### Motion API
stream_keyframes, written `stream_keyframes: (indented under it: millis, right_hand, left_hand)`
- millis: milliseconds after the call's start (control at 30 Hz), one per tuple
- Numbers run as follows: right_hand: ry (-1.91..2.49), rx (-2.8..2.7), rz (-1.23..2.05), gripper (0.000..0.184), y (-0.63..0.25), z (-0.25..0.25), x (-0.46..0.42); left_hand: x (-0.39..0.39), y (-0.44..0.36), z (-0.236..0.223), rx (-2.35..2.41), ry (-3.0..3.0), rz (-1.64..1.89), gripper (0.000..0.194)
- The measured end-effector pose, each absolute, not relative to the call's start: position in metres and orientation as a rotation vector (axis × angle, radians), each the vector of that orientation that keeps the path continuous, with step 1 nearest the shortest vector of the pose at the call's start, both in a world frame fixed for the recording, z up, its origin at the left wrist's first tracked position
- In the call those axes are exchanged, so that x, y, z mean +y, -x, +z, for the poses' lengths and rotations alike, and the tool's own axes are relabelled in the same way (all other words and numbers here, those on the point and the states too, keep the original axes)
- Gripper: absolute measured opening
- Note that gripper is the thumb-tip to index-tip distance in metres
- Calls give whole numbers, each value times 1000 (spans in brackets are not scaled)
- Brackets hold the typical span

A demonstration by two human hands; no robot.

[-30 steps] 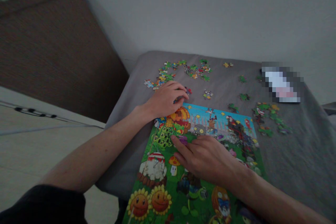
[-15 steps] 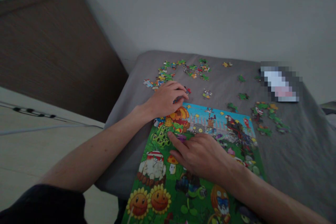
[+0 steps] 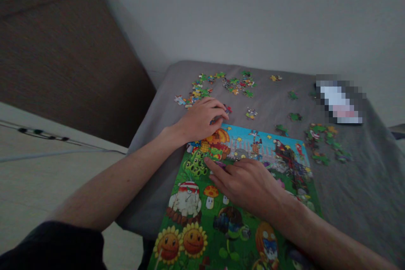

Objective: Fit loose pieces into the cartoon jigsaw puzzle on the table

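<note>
Firstly, the person's left hand (image 3: 200,120) sits curled, fingers bent downward, just above the top edge of the puzzle; whether it pinches a piece is hidden, though a small dark red puzzle piece (image 3: 228,109) lies just beyond its fingertips. The right hand (image 3: 248,187) lies flatter and partly open on the puzzle's surface, its fingers spread, with the index finger reaching left beside a small purple puzzle piece (image 3: 220,164). Beneath both hands, a colourful jigsaw puzzle (image 3: 240,236) of cartoon sunflowers, mushrooms, and other characters lies on a table (image 3: 357,194) covered in grey cloth, its near end running over the table's edge. Loose puzzle pieces (image 3: 221,84) are scattered in a rough band along the far side of the table, and a second cluster of green-toned pieces (image 3: 322,145) lies to the puzzle's right. Past that cluster sits a pixelated object (image 3: 340,99), too blurred to identify. A white wall (image 3: 253,17) rises behind the table, a dark brown panel (image 3: 69,67) stands to its left, and a dark sleeve (image 3: 47,249) shows at the lower left.
</note>
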State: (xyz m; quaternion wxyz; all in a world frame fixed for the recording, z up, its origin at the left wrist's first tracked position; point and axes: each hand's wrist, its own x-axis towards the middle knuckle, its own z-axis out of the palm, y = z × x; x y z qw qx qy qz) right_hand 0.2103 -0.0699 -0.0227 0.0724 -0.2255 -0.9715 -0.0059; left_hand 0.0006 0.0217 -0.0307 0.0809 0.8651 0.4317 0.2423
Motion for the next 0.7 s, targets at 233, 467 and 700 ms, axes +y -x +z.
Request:
stream_keyframes:
  millis: [233, 467, 700]
  right_hand:
    - [676, -2768, -45, 23, -208, -25, -62]
    - [544, -2820, -14, 30, -212, -23, -55]
    - [489, -2811, 35, 29, -213, -24, -52]
  left_hand:
    - [22, -1, -31, 1290, -2593, 725, 21]
    - [21, -1, -30, 1277, -2601, 727, 22]
    - [21, 0, -29, 1285, -2580, 728, 22]
